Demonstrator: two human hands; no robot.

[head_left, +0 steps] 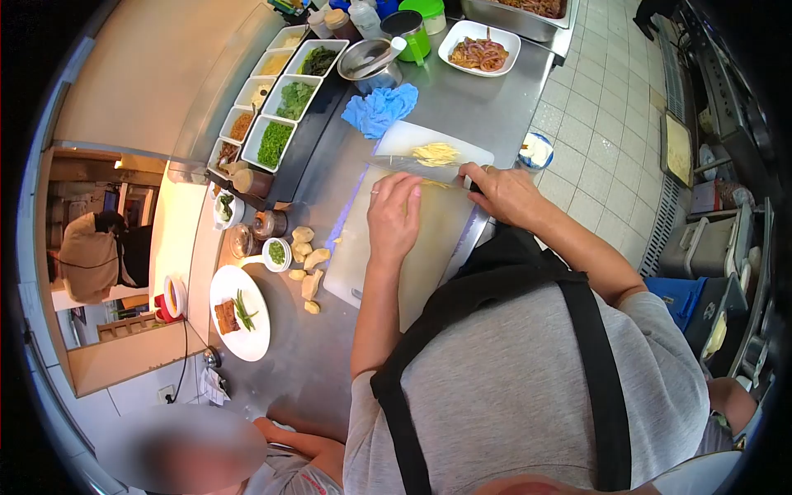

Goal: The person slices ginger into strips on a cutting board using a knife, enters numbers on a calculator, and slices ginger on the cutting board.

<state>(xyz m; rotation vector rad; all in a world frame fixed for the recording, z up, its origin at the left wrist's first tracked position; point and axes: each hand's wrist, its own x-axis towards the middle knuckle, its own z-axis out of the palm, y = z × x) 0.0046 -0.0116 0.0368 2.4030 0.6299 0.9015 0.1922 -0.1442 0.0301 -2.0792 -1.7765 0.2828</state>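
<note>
My right hand (505, 195) is closed round the dark handle of a knife (418, 167), whose broad blade lies across the cutting board (363, 264) and points left. My left hand (394, 213) rests on the board beside the blade, fingers bent and drawn together; whatever lies under them is hidden. A few thin yellow strips show along the blade near its handle end. Beyond the knife, a pile of pale yellow shreds (435, 153) sits on a white board (404, 136). Several peeled, knobbly pieces that look like ginger (310, 285) lie left of the cutting board.
A blue cloth (379, 110), a steel pot (370, 66) and a green mug (407, 37) stand farther back. Trays of chopped greens (272, 142) line the left. A plate (247, 338) holds food. A white dish (495, 49) is at the far right. Another person's arm (305, 445) shows below.
</note>
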